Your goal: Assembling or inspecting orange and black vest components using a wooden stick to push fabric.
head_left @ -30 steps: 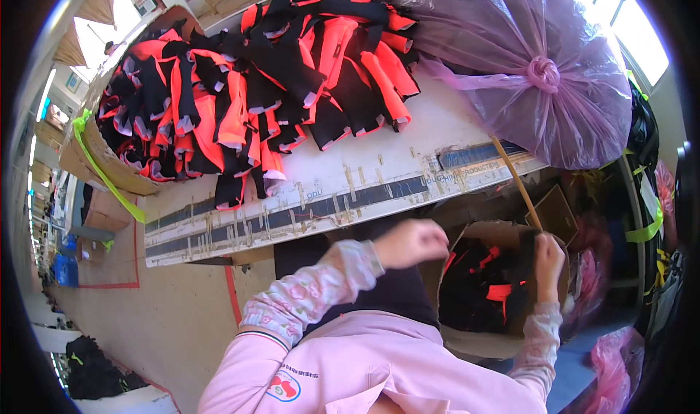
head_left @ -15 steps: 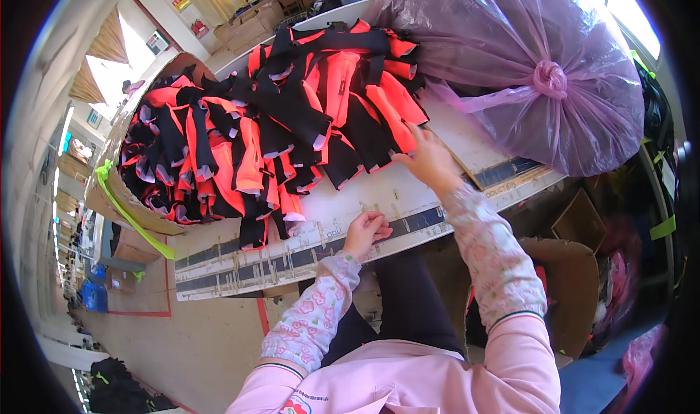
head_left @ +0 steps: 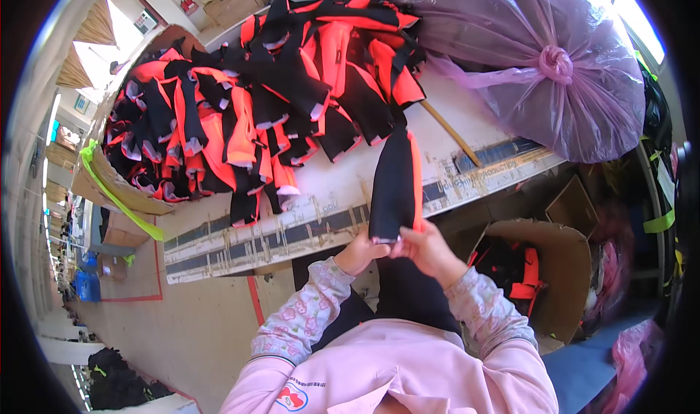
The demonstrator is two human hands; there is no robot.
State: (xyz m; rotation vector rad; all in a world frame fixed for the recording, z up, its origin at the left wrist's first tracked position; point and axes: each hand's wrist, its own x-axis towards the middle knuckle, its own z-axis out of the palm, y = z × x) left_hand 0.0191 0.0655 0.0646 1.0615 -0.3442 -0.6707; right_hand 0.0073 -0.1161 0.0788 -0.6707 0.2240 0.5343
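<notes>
A black fabric piece with a neon-orange edge [head_left: 394, 177] stretches from the pile toward me over the table's front edge. Its near end is gripped by both hands. My left hand [head_left: 360, 253] closes on the near left corner, and my right hand [head_left: 429, 252] pinches the right corner, fingers almost meeting the left ones. The far end of the piece still touches a heap of similar black and orange fabric pieces [head_left: 277, 97] on the white table [head_left: 332, 188]. Whether the piece is a sleeve or a flat panel I cannot tell.
A large tied purple plastic bag [head_left: 510, 71] rests at the table's right. A thin wooden stick [head_left: 450, 133] lies beside it. Below the table at right stands an open cardboard box [head_left: 565, 268] with black and orange pieces inside. A neon-yellow strip [head_left: 120, 199] hangs at left.
My right hand has come back from the pile with the fabric piece, drawing it toward me. My left hand has moved slightly down to meet it and taken hold of its end.
</notes>
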